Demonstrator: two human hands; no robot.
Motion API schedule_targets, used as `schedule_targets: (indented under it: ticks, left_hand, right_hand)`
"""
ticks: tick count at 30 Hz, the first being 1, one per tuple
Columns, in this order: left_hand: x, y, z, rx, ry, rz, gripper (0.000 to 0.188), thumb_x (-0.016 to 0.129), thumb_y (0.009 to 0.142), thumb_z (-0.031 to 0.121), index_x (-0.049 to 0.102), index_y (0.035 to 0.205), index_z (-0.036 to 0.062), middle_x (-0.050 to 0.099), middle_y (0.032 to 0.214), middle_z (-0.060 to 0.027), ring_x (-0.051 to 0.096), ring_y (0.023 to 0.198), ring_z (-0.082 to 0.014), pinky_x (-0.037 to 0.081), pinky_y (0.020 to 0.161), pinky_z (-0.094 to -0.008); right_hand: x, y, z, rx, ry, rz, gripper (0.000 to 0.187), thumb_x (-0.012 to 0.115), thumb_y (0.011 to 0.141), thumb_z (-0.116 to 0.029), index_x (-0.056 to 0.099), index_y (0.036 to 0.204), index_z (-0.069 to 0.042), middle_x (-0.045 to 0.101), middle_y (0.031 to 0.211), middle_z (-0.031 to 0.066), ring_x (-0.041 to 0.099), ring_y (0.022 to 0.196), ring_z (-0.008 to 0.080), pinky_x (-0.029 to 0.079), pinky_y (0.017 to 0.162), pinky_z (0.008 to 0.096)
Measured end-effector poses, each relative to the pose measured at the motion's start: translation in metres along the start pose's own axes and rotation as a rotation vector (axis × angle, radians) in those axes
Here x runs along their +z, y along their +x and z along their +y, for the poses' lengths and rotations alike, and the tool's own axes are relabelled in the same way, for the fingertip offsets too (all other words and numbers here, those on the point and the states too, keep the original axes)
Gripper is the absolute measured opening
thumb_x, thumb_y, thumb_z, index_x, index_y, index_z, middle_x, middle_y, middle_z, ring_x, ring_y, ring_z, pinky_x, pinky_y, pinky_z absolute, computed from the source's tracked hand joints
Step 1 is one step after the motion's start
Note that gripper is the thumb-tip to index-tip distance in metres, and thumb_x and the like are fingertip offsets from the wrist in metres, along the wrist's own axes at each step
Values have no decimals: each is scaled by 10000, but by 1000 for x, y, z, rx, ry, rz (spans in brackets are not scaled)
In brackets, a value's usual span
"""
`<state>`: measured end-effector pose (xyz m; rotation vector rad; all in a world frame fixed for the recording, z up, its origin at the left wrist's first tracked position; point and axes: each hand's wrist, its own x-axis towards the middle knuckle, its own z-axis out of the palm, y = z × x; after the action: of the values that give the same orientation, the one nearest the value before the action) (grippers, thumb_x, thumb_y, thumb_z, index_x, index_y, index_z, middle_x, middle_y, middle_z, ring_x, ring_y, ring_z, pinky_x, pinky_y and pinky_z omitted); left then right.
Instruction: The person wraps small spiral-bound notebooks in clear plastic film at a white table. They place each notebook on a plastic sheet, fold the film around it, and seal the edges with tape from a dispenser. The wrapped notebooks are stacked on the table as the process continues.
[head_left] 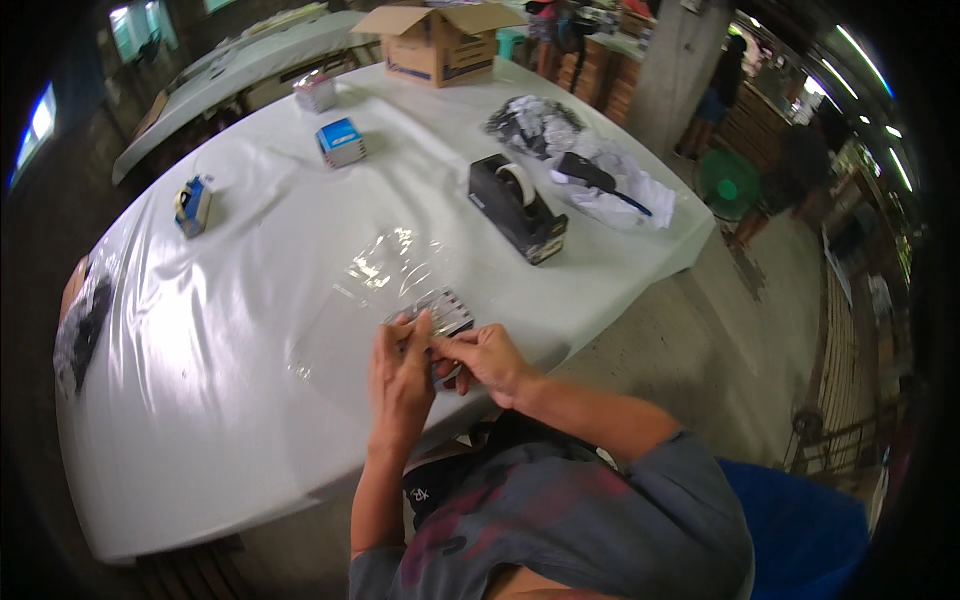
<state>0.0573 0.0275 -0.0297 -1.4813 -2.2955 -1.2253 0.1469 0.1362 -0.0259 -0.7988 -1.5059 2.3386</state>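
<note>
At the table's near edge, both my hands are on a small grey pack with dark and reddish marks along its side. My left hand is closed at the pack's near left, its fingertips bent over the clear film on it. From the right, my right hand pinches at the pack's near side, fingertips close to the left ones. Exactly what the right fingertips grip is hidden. Just beyond the pack, a shiny clear plastic sheet or bag lies on the white-covered table.
A black tape dispenser stands ahead to the right, beside crumpled plastic with a black-handled tool. Farther off are a blue-topped pack, a blue tape dispenser and an open cardboard box. A bagged dark item lies far left.
</note>
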Motion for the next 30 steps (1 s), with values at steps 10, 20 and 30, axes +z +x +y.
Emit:
schedule_targets:
  ticks: [10,20,30]
  left_hand:
    - [-21,4,9,84,215,-154,636,718,650,71,533,1259,81,464,1283,-105,511,1070,-283,415,861,-387]
    - [-25,26,17,-3,215,-187,530,779,549,258,671,1037,82,601,1118,-77,561,989,-246,376,889,-367]
    - [-2,57,14,-55,447,-442,731,825,493,346,546,1092,34,635,987,-108,577,1010,-288,416,874,-401]
  right_hand:
    - [-7,0,17,-323,-391,65,307,673,859,-244,676,703,20,576,525,23,504,425,60,384,377,226]
    - [-41,29,71,-871,-953,303,281,700,753,-321,648,612,-84,585,539,83,595,489,249,448,488,366]
    - [-94,31,58,-921,-1459,-59,263,617,777,-261,615,993,-112,501,1282,76,433,1245,218,357,971,509]
